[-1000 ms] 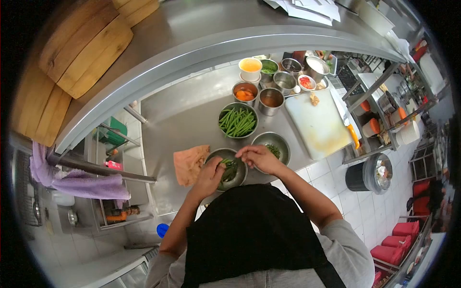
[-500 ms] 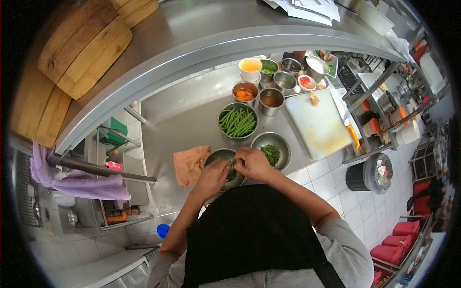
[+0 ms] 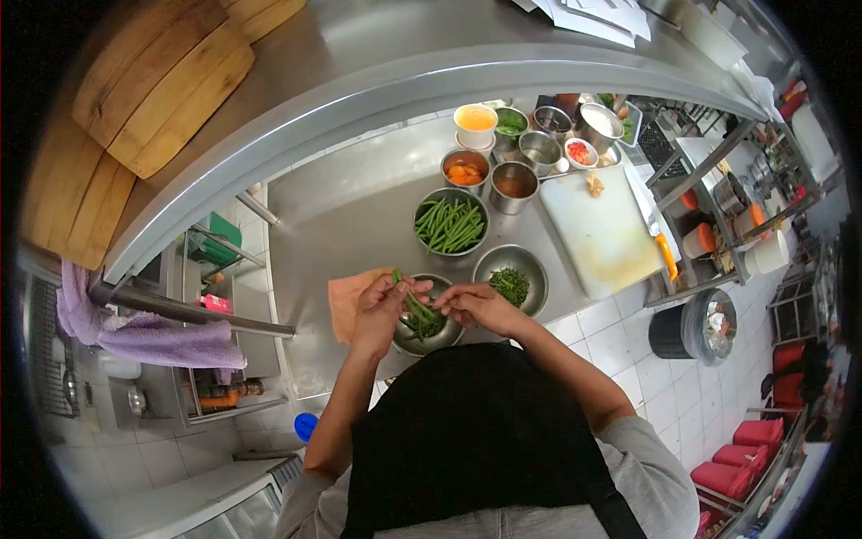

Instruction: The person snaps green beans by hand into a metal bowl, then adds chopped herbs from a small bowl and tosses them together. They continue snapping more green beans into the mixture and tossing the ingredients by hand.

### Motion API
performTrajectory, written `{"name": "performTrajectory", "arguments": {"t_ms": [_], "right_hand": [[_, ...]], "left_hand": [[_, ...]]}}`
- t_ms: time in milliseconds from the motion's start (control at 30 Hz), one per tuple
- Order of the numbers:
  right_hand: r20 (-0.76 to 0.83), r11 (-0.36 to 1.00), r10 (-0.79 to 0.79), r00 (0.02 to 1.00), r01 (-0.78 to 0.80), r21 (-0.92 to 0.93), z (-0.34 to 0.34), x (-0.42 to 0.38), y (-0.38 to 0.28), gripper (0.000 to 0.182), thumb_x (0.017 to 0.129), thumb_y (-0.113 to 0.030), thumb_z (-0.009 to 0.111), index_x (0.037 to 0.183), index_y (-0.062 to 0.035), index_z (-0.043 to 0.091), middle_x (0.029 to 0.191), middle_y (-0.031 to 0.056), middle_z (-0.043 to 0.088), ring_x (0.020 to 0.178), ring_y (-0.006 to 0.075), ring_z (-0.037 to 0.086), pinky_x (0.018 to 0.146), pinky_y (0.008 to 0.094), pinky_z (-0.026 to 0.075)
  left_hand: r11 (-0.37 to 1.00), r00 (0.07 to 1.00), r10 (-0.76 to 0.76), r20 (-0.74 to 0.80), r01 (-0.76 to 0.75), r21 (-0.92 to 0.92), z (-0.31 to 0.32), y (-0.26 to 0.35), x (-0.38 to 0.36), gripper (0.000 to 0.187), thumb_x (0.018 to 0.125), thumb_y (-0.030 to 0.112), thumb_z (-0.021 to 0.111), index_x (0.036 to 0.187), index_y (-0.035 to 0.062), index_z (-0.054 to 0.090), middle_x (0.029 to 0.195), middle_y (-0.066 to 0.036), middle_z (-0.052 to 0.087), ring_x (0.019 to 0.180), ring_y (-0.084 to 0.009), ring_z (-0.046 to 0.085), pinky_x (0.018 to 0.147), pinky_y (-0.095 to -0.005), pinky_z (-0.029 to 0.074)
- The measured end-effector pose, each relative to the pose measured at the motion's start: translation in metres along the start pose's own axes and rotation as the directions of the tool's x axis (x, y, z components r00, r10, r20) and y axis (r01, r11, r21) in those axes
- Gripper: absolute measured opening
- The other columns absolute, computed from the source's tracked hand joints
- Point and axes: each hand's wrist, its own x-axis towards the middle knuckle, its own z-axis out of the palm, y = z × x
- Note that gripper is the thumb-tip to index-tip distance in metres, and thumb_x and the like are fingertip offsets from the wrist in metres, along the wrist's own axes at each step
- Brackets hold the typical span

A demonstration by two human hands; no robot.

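Thin green stems, perhaps herb sprigs (image 3: 415,306), slant across the top of a metal bowl (image 3: 456,334) close to my body. My left hand (image 3: 381,305) is closed on their upper end at the bowl's left rim. Over the right side of that bowl is my right hand (image 3: 480,307), its fingertips drawn together near the stems. What lies between those fingertips is too small to make out. More greens show inside the bowl, partly hidden by my hands. Beside my right hand, a second metal bowl (image 3: 535,269) holds small green pieces (image 3: 510,287).
A bowl of green beans (image 3: 449,225) stands beyond my hands. An orange cloth (image 3: 346,301) lies at left. To the right are a white cutting board (image 3: 597,238) and an orange-handled knife (image 3: 666,255). Several metal containers crowd the back; a steel shelf (image 3: 431,72) arches overhead.
My hands have moved apart, the left one shifting left and up. The green stems are now exposed between them over the bowl, where earlier my fingers mostly covered them.
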Motion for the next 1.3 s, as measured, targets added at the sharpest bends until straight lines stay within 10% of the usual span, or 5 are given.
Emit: {"name": "performTrajectory", "arguments": {"t_ms": [333,633,933,1100,1300], "right_hand": [[0.024,0.973,-0.045,0.999,0.049,-0.226,0.014,0.005,0.01,0.02,0.092,-0.018,0.062,0.104,-0.0034,0.069,0.081,-0.0009,0.063,0.067,0.0075,0.051,0.06,0.0247,0.041],[0.04,0.993,0.082,0.996,-0.085,0.08,0.018,-0.008,-0.004,0.021,0.095,-0.02,0.054,0.1,-0.0043,0.068,0.078,-0.0014,0.058,0.066,0.0057,0.049,0.056,0.0224,0.04],[-0.101,0.93,-0.201,0.974,0.157,-0.332,0.025,0.002,0.012,0.016,0.091,-0.016,0.055,0.091,-0.0026,0.064,0.069,-0.0041,0.051,0.063,0.006,0.047,0.055,0.0226,0.036],[-0.364,0.906,-0.01,0.931,0.163,0.392,-0.021,0.011,0.036,0.014,0.086,-0.016,0.056,0.082,-0.0041,0.062,0.069,0.0016,0.054,0.058,0.0094,0.047,0.05,0.0247,0.035],[-0.434,0.95,0.105,0.895,0.038,0.309,-0.049,-0.034,0.015,0.018,0.091,-0.02,0.053,0.094,-0.0051,0.062,0.075,-0.0009,0.055,0.058,0.008,0.046,0.05,0.023,0.036]], "left_hand": [[0.995,0.997,0.073,-0.008,-0.073,-0.071,0.004,-0.001,-0.004,0.015,0.101,0.011,0.051,0.11,0.0008,0.059,0.111,-0.019,0.069,0.092,-0.0223,0.067,0.082,-0.0328,0.053],[0.906,0.959,0.282,0.008,-0.269,0.326,0.02,0.014,-0.01,0.016,0.1,0.005,0.05,0.108,-0.0043,0.06,0.111,-0.014,0.069,0.092,-0.0157,0.064,0.089,-0.0287,0.049],[0.834,0.948,0.3,0.106,-0.314,0.453,0.03,0.005,-0.012,0.022,0.101,0.007,0.049,0.113,-0.0054,0.063,0.109,-0.011,0.069,0.098,-0.015,0.064,0.089,-0.0279,0.049],[0.824,0.925,0.379,0.041,-0.357,0.439,0.055,0.018,-0.002,0.021,0.1,0.005,0.049,0.112,-0.0042,0.063,0.108,-0.01,0.069,0.097,-0.0151,0.065,0.088,-0.0285,0.049],[0.755,0.962,0.26,0.077,-0.253,0.605,0.046,0.032,0.074,0.024,0.099,0.011,0.053,0.113,-0.0057,0.061,0.107,-0.019,0.069,0.095,-0.023,0.067,0.085,-0.0322,0.051]]}}
